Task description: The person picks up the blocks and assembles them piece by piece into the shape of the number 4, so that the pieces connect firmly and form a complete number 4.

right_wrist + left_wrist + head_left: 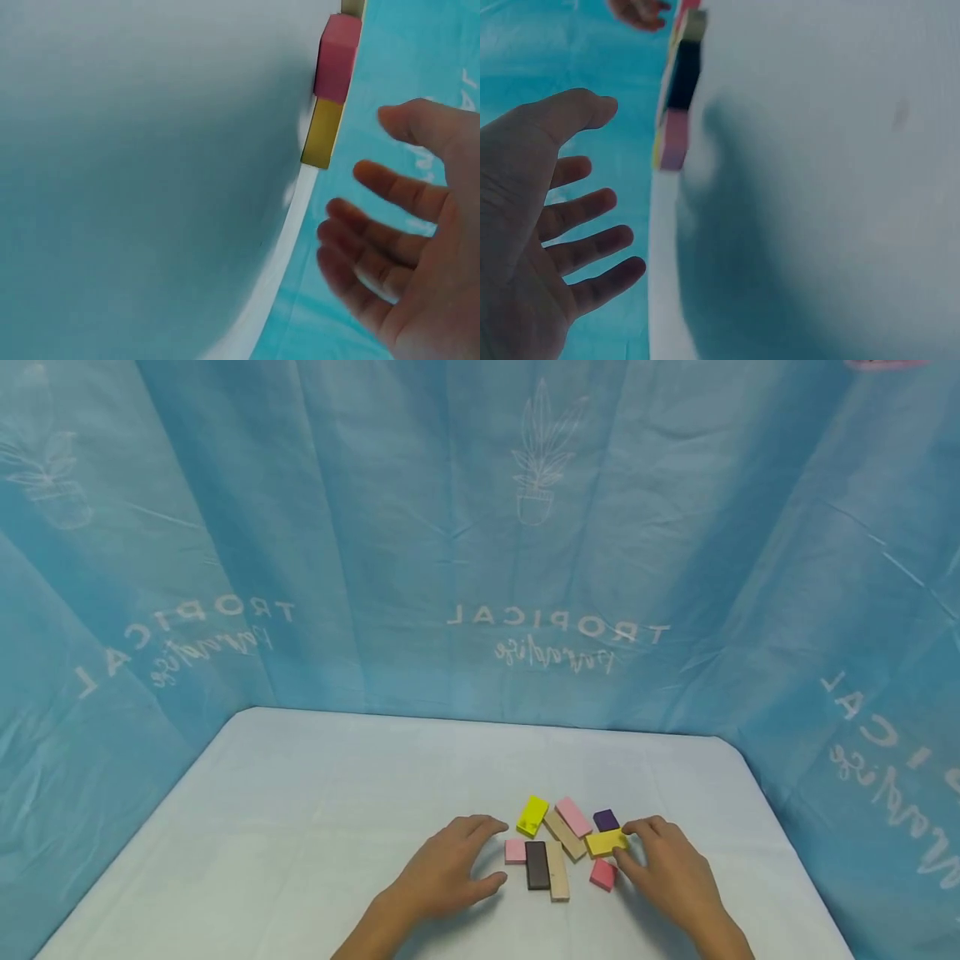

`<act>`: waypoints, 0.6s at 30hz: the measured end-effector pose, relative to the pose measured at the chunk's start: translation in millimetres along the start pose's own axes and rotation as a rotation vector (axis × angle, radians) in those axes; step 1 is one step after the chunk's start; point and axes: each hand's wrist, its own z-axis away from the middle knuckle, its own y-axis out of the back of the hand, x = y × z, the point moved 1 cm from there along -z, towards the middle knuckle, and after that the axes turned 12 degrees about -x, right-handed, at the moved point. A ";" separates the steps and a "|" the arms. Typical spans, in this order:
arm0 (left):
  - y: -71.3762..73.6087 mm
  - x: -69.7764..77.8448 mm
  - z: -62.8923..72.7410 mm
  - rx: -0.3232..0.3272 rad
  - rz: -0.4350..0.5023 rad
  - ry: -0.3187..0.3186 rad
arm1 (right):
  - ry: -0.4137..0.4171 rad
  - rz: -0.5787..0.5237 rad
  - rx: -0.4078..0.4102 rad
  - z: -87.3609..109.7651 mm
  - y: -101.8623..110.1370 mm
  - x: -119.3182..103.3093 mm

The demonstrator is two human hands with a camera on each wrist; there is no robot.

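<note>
Several small blocks lie in a loose cluster between the two hands. The left hand (446,868) hovers left of them, fingers apart, nearest a pink cube (515,852) and a dark brown block (537,865). On the other side, the right hand (671,868) has its fingers spread and holds nothing; closest to it are a yellow block (606,842) and a red-pink cube (602,874). Behind these lie a bright yellow block (532,816), a long pink block (573,817) and a dark purple block (606,820). Two plain wood blocks, one slanted (564,835) and one straighter (557,871), complete the group.
A white-covered table (300,827) bears the blocks, which lie right of its middle. Blue curtain cloth (405,527) with printed plants and mirrored lettering surrounds its back and both sides. Both wrist views show hand shadows on the white surface.
</note>
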 end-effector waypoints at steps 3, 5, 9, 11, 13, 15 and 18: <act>-7.6 7.2 -7.5 -0.019 -0.030 -0.035 | -0.052 0.017 -0.052 -5.2 -0.4 -4.9; -12.5 11.8 -12.9 -0.045 -0.049 -0.042 | -0.077 0.012 -0.081 -7.0 -2.3 -6.7; -19.2 19.4 -23.0 -0.085 -0.075 -0.053 | -0.101 0.000 -0.105 -9.7 -5.5 -10.6; -21.7 22.5 -27.5 -0.093 -0.084 -0.073 | -0.113 -0.002 -0.109 -10.2 -6.5 -12.4; -23.6 24.8 -30.9 -0.097 -0.098 -0.088 | -0.114 -0.008 -0.116 -10.9 -6.7 -14.3; -25.1 26.2 -33.3 -0.099 -0.116 -0.105 | -0.111 -0.013 -0.121 -11.5 -6.9 -16.2; -27.2 26.8 -35.9 -0.102 -0.151 -0.125 | -0.109 -0.007 -0.124 -12.6 -7.2 -18.7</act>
